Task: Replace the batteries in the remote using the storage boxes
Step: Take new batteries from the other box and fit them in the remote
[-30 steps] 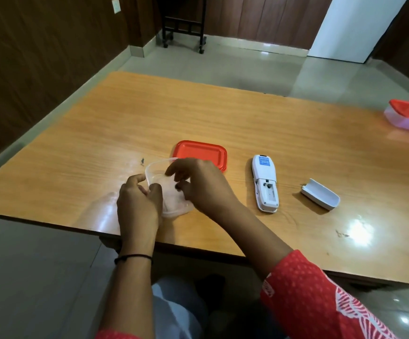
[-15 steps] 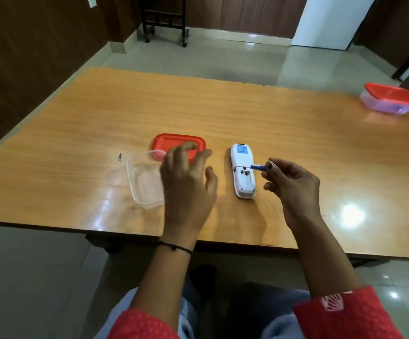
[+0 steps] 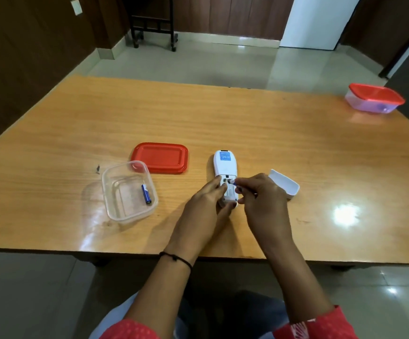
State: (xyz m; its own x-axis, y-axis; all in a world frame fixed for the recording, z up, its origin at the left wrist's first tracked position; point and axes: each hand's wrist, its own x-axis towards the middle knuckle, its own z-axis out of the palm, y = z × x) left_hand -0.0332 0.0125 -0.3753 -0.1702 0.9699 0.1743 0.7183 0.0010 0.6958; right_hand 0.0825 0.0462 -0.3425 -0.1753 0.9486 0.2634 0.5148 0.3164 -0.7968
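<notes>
A white remote (image 3: 225, 165) lies face down on the wooden table (image 3: 223, 118), its battery bay uncovered. My left hand (image 3: 204, 209) grips the remote's near end. My right hand (image 3: 259, 199) pinches a small blue battery (image 3: 233, 182) with its tip over the bay. The remote's white cover (image 3: 285, 183) lies just right of my right hand. To the left stands an open clear storage box (image 3: 115, 206) with one blue battery (image 3: 146, 194) inside. Its red lid (image 3: 160, 157) lies behind it.
A second storage box (image 3: 374, 97) with its red lid on stands at the table's far right edge. A small dark speck (image 3: 98, 168) lies left of the clear box. The table's near edge runs just below my wrists.
My left hand moved from above the clear box onto the remote's near end. My right hand brought the battery from beside the remote down to the bay.
</notes>
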